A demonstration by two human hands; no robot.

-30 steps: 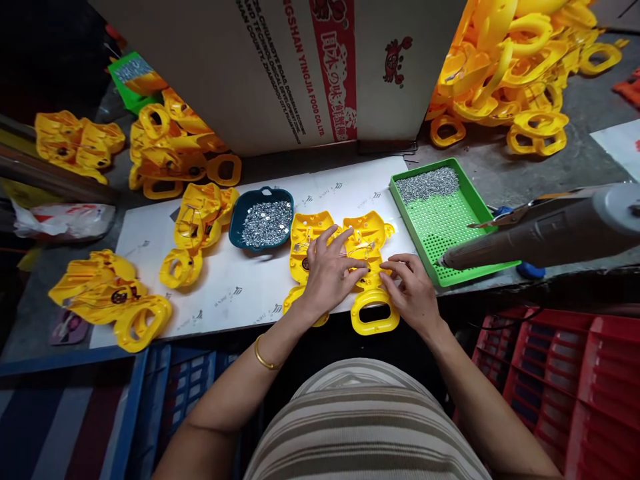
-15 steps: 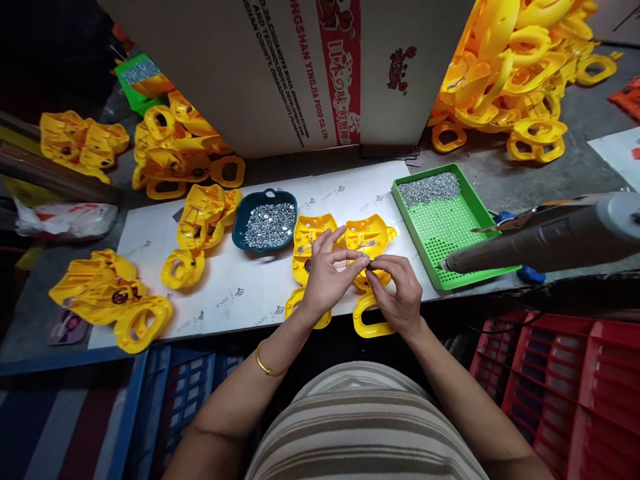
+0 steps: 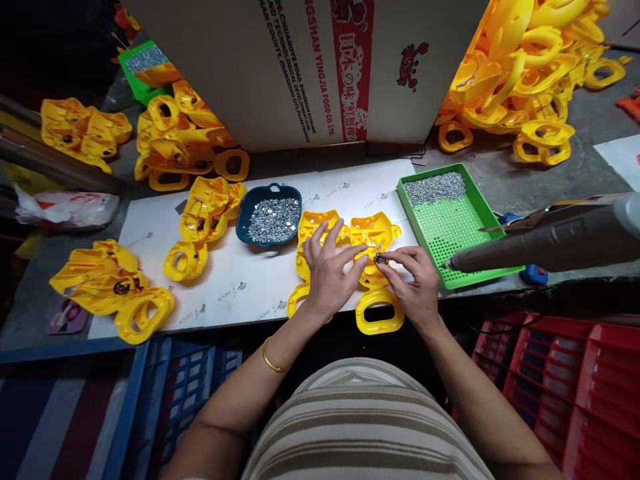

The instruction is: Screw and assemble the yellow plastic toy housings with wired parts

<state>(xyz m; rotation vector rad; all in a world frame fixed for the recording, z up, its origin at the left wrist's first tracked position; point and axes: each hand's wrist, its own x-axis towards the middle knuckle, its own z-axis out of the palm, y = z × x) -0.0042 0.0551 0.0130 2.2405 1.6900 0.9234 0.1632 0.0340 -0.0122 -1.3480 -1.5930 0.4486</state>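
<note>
Between the thumb and fingers of my right hand (image 3: 415, 283) is a small round speaker (image 3: 381, 259), dark with a shiny rim. It is held above the right yellow plastic shell half (image 3: 373, 230), which lies hollow side up with thin wires inside and a looped handle toward me. My left hand (image 3: 333, 273) hovers over the left yellow shell half (image 3: 305, 253) and hides much of it. Its fingers are spread, with the thumb and index tips slightly apart close to the speaker. Whether a thin wire touches them is too small to tell.
A dark teal bowl (image 3: 243, 223) of small metal screws stands left of the shells. Right is a green tray (image 3: 473, 230) with screws, and a grey electric screwdriver (image 3: 550, 237) reaches over it. More yellow shells (image 3: 107, 280) lie left; a carton (image 3: 280, 80) stands behind.
My hands have drawn apart slightly, the right one moving right with the speaker, now plainly visible. The left thumb and index finger have separated. The whole view has shifted a little.
</note>
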